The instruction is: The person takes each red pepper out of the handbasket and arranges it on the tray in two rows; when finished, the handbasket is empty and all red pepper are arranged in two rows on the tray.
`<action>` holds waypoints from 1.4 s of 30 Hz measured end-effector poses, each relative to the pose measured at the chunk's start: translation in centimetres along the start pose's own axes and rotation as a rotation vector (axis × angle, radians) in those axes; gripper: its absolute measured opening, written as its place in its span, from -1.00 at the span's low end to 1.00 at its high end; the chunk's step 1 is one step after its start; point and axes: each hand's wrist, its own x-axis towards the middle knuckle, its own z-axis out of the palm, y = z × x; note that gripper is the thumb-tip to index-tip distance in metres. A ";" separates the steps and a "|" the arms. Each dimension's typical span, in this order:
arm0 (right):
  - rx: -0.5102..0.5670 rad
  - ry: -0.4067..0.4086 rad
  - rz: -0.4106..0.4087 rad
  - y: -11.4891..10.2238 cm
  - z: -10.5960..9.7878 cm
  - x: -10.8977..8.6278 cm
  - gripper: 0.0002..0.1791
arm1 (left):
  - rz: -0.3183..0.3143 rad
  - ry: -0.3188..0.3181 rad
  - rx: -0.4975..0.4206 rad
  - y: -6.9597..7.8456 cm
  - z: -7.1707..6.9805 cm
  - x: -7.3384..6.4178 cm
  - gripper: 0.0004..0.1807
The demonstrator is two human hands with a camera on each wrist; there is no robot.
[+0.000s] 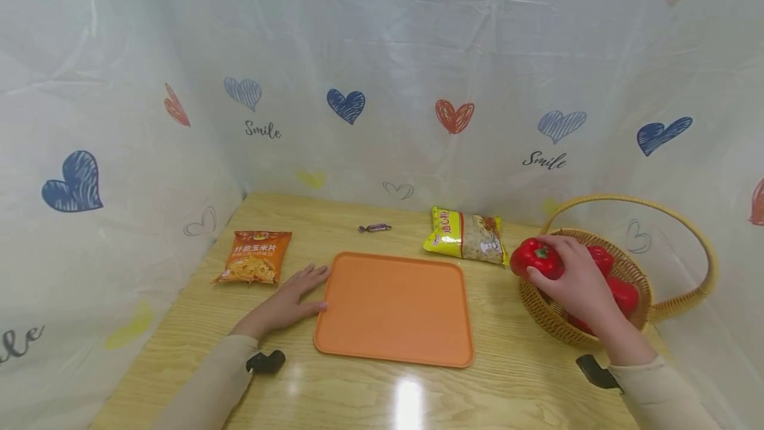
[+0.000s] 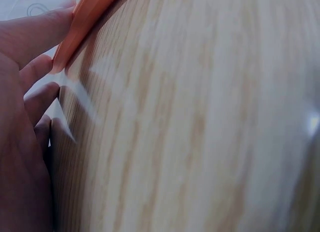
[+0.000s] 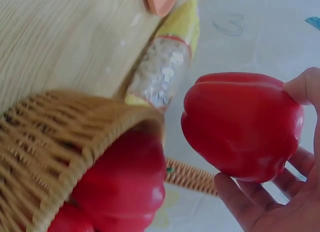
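A red bell pepper (image 1: 531,259) with a green stem is gripped by my right hand (image 1: 574,277), over the left rim of a wicker basket (image 1: 546,324). In the right wrist view, thumb and fingers wrap the pepper (image 3: 240,124) above the basket's edge (image 3: 90,142). More red peppers (image 1: 623,294) lie inside the basket. My left hand (image 1: 289,300) rests flat beside an orange tray (image 1: 394,310), its fingertips at the tray's left edge. Up close, the left wrist view shows the fingers (image 2: 37,69) against the tray's rim (image 2: 82,26).
An orange snack bag (image 1: 253,257) lies left of the tray. Behind the tray are a small wrapped candy (image 1: 375,227) and a yellow food packet (image 1: 468,236). The basket's tall handle (image 1: 686,224) arches up at the right. A heart-printed curtain (image 1: 388,52) hangs behind the table.
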 end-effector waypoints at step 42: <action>0.164 -0.086 -0.182 -7.7 10.2 3.6 -0.34 | 0.008 0.018 -0.002 0.2 0.1 0.0 -0.19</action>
